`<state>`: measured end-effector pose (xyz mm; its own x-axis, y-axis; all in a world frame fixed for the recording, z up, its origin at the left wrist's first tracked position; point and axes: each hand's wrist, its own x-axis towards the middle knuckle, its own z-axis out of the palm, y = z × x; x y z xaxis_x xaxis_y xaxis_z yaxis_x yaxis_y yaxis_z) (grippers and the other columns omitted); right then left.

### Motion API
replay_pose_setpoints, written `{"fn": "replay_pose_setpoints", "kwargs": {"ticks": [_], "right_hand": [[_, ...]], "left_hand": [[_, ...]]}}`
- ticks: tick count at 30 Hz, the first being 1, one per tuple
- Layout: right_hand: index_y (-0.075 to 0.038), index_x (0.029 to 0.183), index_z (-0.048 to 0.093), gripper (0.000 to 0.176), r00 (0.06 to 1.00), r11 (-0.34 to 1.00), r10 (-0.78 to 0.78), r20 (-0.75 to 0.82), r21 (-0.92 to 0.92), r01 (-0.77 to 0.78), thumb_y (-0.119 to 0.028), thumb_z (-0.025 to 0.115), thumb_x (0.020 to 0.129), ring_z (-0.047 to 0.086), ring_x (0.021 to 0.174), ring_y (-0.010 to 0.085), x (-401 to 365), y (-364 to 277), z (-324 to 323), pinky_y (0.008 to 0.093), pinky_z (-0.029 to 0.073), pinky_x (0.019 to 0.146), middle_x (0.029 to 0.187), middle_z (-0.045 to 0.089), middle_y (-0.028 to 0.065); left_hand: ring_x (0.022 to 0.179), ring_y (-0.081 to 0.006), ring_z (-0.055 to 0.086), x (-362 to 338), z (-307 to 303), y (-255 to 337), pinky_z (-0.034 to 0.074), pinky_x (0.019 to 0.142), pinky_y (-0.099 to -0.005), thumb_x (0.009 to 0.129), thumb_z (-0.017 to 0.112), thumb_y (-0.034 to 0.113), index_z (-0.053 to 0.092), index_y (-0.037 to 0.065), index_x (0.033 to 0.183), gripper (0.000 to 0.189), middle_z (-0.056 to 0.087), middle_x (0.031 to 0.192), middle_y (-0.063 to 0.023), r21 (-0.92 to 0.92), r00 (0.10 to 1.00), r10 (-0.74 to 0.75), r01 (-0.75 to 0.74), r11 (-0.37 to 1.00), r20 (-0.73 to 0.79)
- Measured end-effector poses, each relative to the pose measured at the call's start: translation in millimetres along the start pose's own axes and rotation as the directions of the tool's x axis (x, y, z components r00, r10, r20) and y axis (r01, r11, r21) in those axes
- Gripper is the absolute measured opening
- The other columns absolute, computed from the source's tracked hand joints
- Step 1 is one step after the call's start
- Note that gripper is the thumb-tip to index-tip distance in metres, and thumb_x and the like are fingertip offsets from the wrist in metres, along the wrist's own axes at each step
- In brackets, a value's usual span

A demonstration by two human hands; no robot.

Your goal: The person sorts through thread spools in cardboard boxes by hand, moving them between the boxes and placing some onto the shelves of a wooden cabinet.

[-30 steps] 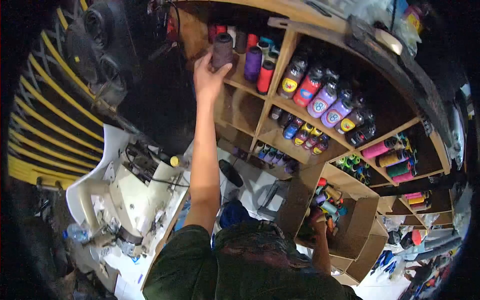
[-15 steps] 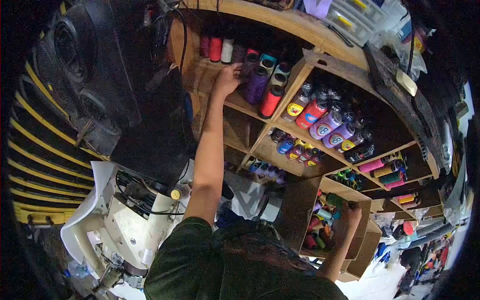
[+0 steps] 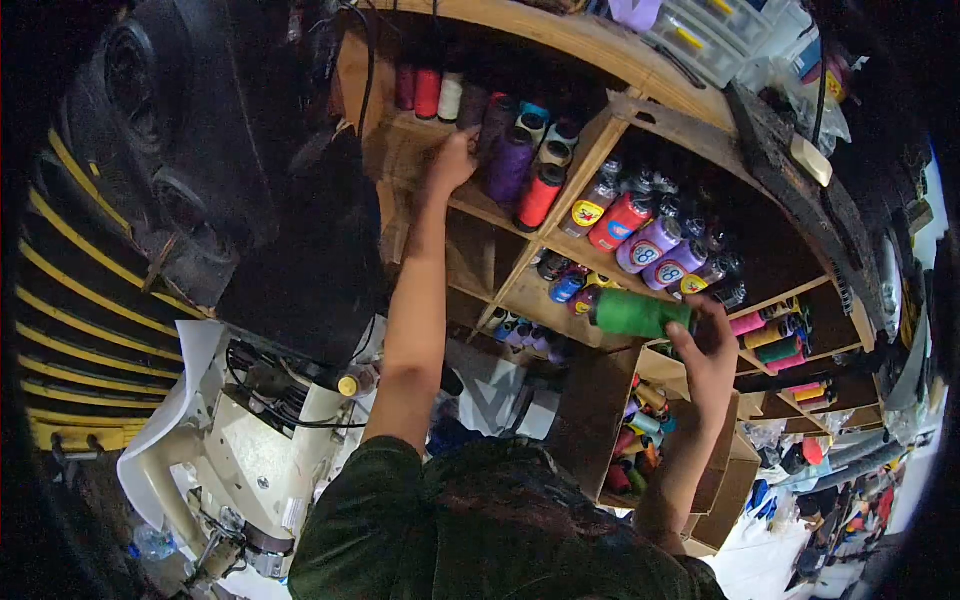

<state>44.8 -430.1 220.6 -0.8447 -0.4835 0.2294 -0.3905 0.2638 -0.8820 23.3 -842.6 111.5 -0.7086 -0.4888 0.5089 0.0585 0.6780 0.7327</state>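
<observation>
Right hand (image 3: 708, 345) grasping green thread spool (image 3: 640, 313) by one end, held near open cardboard box (image 3: 598, 415); left hand (image 3: 453, 162) at dark spool (image 3: 471, 108) in wooden shelf (image 3: 578, 180), can't tell if fingers grip it.

Yellow bars (image 3: 75, 285): long and bent, in a row at the far left.
Big black thing (image 3: 290, 200): two round parts on it, maybe a machine, but it is too dark to tell.
White panel (image 3: 190, 365): curved, below the big black thing.
Small bottle (image 3: 366, 379): yellow cap, near a black wire (image 3: 325, 426).
Clear bottle (image 3: 155, 542): bottom left, blue at one end.
Drawers (image 3: 700, 50): see-through, top right, yellow bits showing.
Purple strip (image 3: 635, 12): beside the drawers.
Pale block (image 3: 811, 160): round corners.
</observation>
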Motion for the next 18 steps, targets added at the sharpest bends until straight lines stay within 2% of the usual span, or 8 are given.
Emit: {"fn": "replay_pose_setpoints", "kwargs": {"ticks": [2, 3, 5, 9, 10, 12, 15, 18], "right_hand": [[0.003, 0.114, 0.053, 0.041, 0.997, 0.996, -0.079, 0.022, -0.031, 0.08, -0.009, 0.071, 0.079, 0.054, 0.094, 0.0135, 8, -15, 17, 0.0267, 0.043, 0.085, 0.104, 0.058, 0.0074], [0.002, 0.112, 0.055, 0.044, 0.992, 0.99, -0.126, 0.002, 0.068, 0.125, -0.014, 0.074, 0.076, 0.056, 0.092, 0.0139, 14, -10, 27, 0.0273, 0.045, 0.083, 0.099, 0.061, 0.0079], [0.002, 0.11, 0.057, 0.044, 0.983, 0.979, -0.183, 0.031, -0.082, 0.185, -0.017, 0.075, 0.075, 0.059, 0.089, 0.0153, 23, -29, 44, 0.0284, 0.046, 0.081, 0.096, 0.064, 0.0092], [0.0, 0.107, 0.058, 0.045, 0.906, 0.881, -0.392, 0.16, -0.219, 0.42, -0.021, 0.076, 0.072, 0.066, 0.087, 0.0239, 44, -62, 85, 0.0329, 0.051, 0.076, 0.095, 0.065, 0.0164], [0.0, 0.108, 0.058, 0.046, 0.882, 0.85, -0.44, 0.167, -0.239, 0.469, -0.022, 0.076, 0.072, 0.066, 0.087, 0.025, 49, -66, 97, 0.0336, 0.051, 0.076, 0.095, 0.065, 0.017], [0.001, 0.11, 0.057, 0.049, 0.824, 0.777, -0.533, 0.19, -0.274, 0.566, -0.023, 0.076, 0.072, 0.066, 0.087, 0.0271, 57, -75, 119, 0.035, 0.051, 0.075, 0.096, 0.065, 0.0182], [0.001, 0.114, 0.055, 0.052, 0.85, 0.847, -0.484, 0.207, -0.133, 0.515, -0.025, 0.076, 0.074, 0.065, 0.089, 0.0306, 68, -84, 143, 0.0377, 0.051, 0.076, 0.098, 0.064, 0.0195], [0.001, 0.116, 0.053, 0.053, 0.823, 0.821, -0.542, 0.171, -0.102, 0.562, -0.025, 0.074, 0.075, 0.064, 0.091, 0.0315, 62, -81, 149, 0.0378, 0.051, 0.077, 0.099, 0.064, 0.0201]], "left_hand": [[0.095, -0.0223, 0.063, -9, -6, 5, 0.048, 0.083, -0.0319, 0.079, 0.059, -0.004, 0.052, -0.002, 0.122, 0.044, 0.065, 0.101, -0.015, -0.061, 0.994, -0.049, 0.043, 0.997, -0.098], [0.096, -0.0215, 0.062, -11, -8, -3, 0.048, 0.084, -0.0318, 0.08, 0.059, -0.004, 0.051, -0.002, 0.122, 0.043, 0.064, 0.102, -0.0144, -0.104, 0.982, -0.068, 0.05, 0.993, -0.177], [0.099, -0.0194, 0.06, -24, -14, -4, 0.048, 0.083, -0.0309, 0.084, 0.059, 0.002, 0.053, 0.0, 0.12, 0.037, 0.062, 0.109, -0.0121, -0.287, 0.924, -0.116, 0.007, 0.958, -0.363], [0.112, -0.019, 0.054, -102, -64, 101, 0.042, 0.094, -0.0329, 0.081, 0.066, 0.013, 0.056, 0.006, 0.119, 0.04, 0.058, 0.118, -0.0109, -0.276, 0.993, 0.11, -0.093, 0.957, 0.047], [0.115, -0.024, 0.052, -116, -70, 125, 0.04, 0.097, -0.0355, 0.076, 0.07, 0.013, 0.056, 0.007, 0.119, 0.045, 0.057, 0.119, -0.0116, -0.289, 0.981, 0.141, -0.099, 0.952, 0.129], [0.115, -0.0314, 0.051, -120, -71, 146, 0.041, 0.096, -0.0382, 0.072, 0.072, 0.012, 0.056, 0.005, 0.117, 0.049, 0.057, 0.117, -0.014, -0.191, 0.979, 0.188, -0.17, 0.967, 0.081], [0.112, -0.0364, 0.051, -116, -71, 142, 0.042, 0.093, -0.04, 0.068, 0.074, 0.011, 0.056, 0.004, 0.116, 0.051, 0.056, 0.116, -0.0163, -0.064, 0.996, -0.013, 0.008, 0.998, -0.083], [0.106, -0.0371, 0.054, -85, -70, 99, 0.044, 0.089, -0.0411, 0.068, 0.074, 0.01, 0.056, 0.002, 0.113, 0.049, 0.058, 0.112, -0.0176, 0.186, 0.915, 0.163, -0.099, 0.978, -0.369]]}}
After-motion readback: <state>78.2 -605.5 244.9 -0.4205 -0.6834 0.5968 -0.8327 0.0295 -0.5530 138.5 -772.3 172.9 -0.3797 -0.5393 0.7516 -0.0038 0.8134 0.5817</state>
